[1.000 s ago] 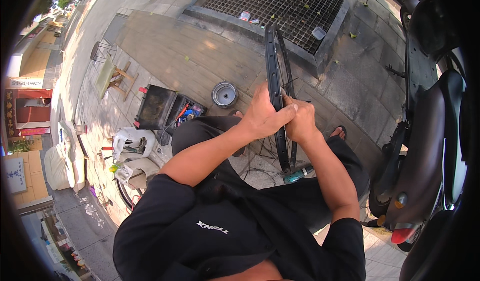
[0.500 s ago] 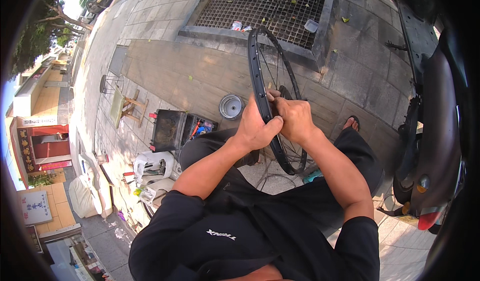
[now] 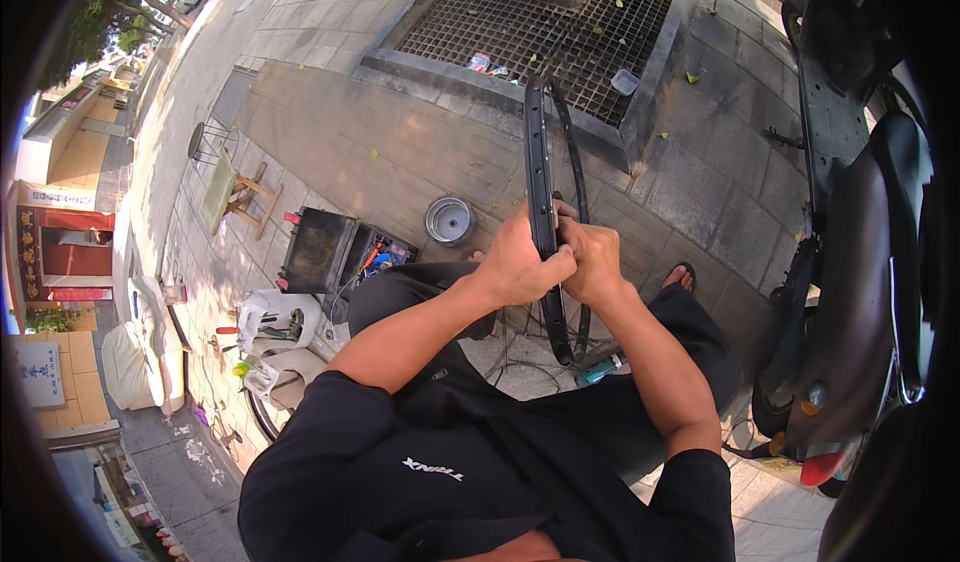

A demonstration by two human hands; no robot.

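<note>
A black bicycle wheel rim [image 3: 540, 152] stands nearly edge-on in front of me, with holes along its face. My left hand [image 3: 522, 260] wraps round the near side of the rim. Close against it, my right hand [image 3: 592, 262] is closed at the inner side of the rim, its fingers curled and its thumb near the left thumb. Whatever the right fingertips pinch is hidden. The lower part of the wheel comes down between my knees.
An open black toolbox [image 3: 322, 254] with tools and a round metal bowl [image 3: 449, 221] sit on the paving ahead-left. A small wooden stool [image 3: 245, 200] stands farther off. White containers [image 3: 277, 319] are at my left, a parked scooter [image 3: 850, 292] at right, a tree grate [image 3: 480, 17] ahead.
The wheel has turned to a more upright, edge-on position, its top shifting a little right. Both hands stay closed at the rim. The whole view has shifted slightly.
</note>
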